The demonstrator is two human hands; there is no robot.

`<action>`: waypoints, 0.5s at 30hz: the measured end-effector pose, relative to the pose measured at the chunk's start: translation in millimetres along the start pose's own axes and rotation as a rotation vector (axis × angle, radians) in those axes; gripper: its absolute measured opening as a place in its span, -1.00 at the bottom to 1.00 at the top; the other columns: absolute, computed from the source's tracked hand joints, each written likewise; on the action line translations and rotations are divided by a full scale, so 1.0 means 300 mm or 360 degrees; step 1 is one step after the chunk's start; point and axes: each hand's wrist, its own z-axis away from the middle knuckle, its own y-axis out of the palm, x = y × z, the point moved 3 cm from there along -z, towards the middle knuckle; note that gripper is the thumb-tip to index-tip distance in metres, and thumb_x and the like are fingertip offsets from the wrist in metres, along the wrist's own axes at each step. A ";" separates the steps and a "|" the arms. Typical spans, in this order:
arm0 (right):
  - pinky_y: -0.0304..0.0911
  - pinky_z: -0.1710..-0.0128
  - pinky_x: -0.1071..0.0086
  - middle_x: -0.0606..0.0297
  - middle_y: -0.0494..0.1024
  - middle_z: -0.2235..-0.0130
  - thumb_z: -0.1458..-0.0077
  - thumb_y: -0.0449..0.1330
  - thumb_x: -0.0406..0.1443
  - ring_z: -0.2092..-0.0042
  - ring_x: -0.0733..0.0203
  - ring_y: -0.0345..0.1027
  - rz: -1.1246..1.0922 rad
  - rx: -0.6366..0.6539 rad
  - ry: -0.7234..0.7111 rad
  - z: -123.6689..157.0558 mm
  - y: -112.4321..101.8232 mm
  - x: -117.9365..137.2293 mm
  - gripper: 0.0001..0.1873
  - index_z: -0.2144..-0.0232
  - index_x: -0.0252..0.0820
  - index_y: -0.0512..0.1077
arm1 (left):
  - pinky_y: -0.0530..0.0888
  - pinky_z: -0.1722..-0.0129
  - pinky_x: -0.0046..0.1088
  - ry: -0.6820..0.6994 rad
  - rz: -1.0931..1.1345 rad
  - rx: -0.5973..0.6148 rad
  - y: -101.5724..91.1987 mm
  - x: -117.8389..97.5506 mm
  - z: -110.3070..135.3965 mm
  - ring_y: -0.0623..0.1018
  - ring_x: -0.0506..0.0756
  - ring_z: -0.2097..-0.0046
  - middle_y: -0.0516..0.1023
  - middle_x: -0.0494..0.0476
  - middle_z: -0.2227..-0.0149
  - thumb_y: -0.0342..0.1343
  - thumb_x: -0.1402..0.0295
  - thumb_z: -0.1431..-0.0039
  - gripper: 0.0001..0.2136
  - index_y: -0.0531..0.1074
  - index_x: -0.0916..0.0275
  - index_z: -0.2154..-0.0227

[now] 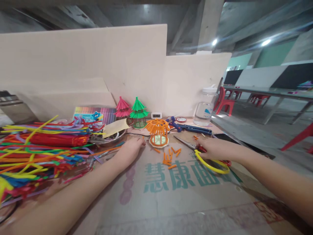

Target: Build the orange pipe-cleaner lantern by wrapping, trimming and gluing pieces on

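My left hand point(133, 147) rests low over the plastic-covered board, left of a small orange pavilion point(158, 132) made of fuzzy stems. Its fingers are curled, and what they hold, if anything, is hidden. My right hand point(210, 147) is closed over the scissors point(211, 164), which have yellow and red handles; their blades point to the far left, towards the pavilion. The pavilion stands upright on a pale base, and neither hand touches it. Several short orange stem pieces point(168, 158) lie scattered in front of it.
A large heap of coloured pipe cleaners point(49, 140) fills the left side. Behind stand a pink pavilion point(122, 107), a green pavilion point(139, 111) and a small clock point(156, 115). A blue glue gun point(174, 123) and a clear bottle point(204, 107) are at the back right.
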 end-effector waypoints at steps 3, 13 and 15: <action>0.25 0.31 0.29 0.05 0.60 0.23 -0.04 0.16 -0.15 0.25 -0.01 0.49 0.0004 -0.0023 -0.0010 -0.001 -0.004 0.005 -0.64 0.14 -0.21 0.46 | 0.50 0.16 -0.34 -0.0151 0.0642 0.0144 -0.052 -0.188 0.033 0.58 0.13 0.19 0.62 0.10 0.21 0.03 0.41 -0.19 -0.82 0.51 0.17 0.22; 0.21 0.35 0.31 0.13 0.62 0.26 -0.07 0.16 -0.10 0.26 0.00 0.49 -0.0016 -0.0059 -0.0006 0.020 -0.067 0.042 -0.66 0.19 -0.15 0.53 | 0.44 0.31 -0.38 -0.0302 0.0517 -0.0119 -0.022 -0.083 -0.010 0.52 0.11 0.30 0.57 0.13 0.29 0.05 0.16 -0.20 -0.71 0.47 0.26 0.18; 0.20 0.35 0.33 0.15 0.62 0.28 -0.15 0.08 -0.12 0.28 0.05 0.48 -0.0124 -0.0206 0.0008 -0.014 -0.085 0.047 -0.68 0.24 -0.17 0.52 | 0.44 0.28 -0.34 -0.0298 0.0392 -0.0225 0.015 0.003 -0.044 0.52 0.15 0.25 0.54 0.19 0.22 0.16 0.09 -0.10 -0.60 0.41 0.31 0.14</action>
